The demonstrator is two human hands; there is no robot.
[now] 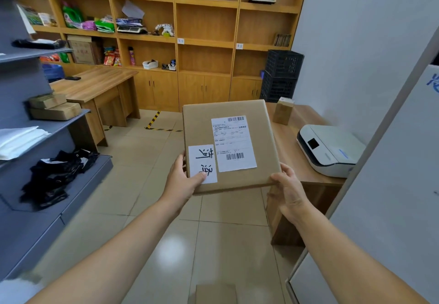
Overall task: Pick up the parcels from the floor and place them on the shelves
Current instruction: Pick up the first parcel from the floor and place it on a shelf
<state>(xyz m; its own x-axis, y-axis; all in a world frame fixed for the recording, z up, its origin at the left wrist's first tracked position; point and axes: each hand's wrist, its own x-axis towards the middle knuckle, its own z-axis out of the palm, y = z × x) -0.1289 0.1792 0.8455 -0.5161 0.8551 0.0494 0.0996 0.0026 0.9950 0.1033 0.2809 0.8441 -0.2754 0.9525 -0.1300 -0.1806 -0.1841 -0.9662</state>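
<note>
At the centre of the view, a flat brown cardboard parcel (229,145) is held up in the air above the tiled floor (147,185), gripped by both bare hands at its near edge. From about 7 o'clock the left forearm reaches in, and the left hand (181,181) clasps the parcel's near left corner, thumb lying across the top on a white slip with handwritten characters (202,163), the fingers tucked underneath out of sight. From about 5 o'clock comes the right forearm; the right hand (288,190) holds the near right corner, thumb pressed along the near edge and fingers curling up the right side. Both arms are stretched well forward with the wrists fairly straight. The parcel's top face tilts toward the camera and carries a printed shipping label (234,143) with barcodes beside the slip. At 9 o'clock stand grey metal shelves (54,127) bearing two stacked brown boxes (55,107), white packets and black bags. At 3 o'clock a wooden bench (306,161) carries a white printer (330,150) and a small upright carton (283,110). At 6 o'clock, on the floor at the bottom edge of the frame, lies another brown parcel (215,294), blurred.
</note>
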